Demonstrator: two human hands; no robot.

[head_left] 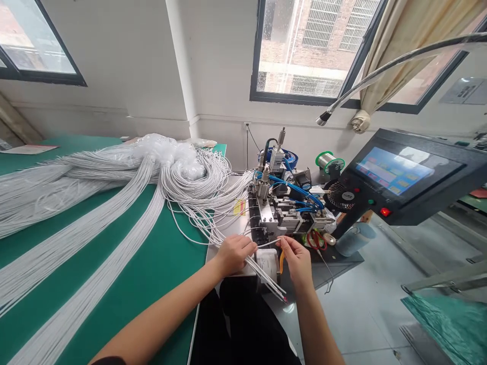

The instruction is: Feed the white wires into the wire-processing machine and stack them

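My left hand (235, 255) is closed around a bundle of thin white cables (268, 280), whose ends stick out past it toward the lower right. Between the finger and thumb of my right hand (294, 258) is the end of a single white cable (268, 244), pulled apart from the bundle. Both hands are just in front of a bench machine (283, 203) with metal cylinders and blue air tubes. From my left hand the cables run back to a large coiled heap (201, 182) on the green table. A white cylindrical part (267, 261) sits below the cables, between my hands.
Long bunches of white cable (114, 218) stretch over the green table (163, 309) at left, with clear plastic wrap (167, 152) on the heap. At right stand a control screen (399, 167), a small fan (341, 195) and a solder wire spool (329, 161). A bent lamp arm (365, 78) hangs above.
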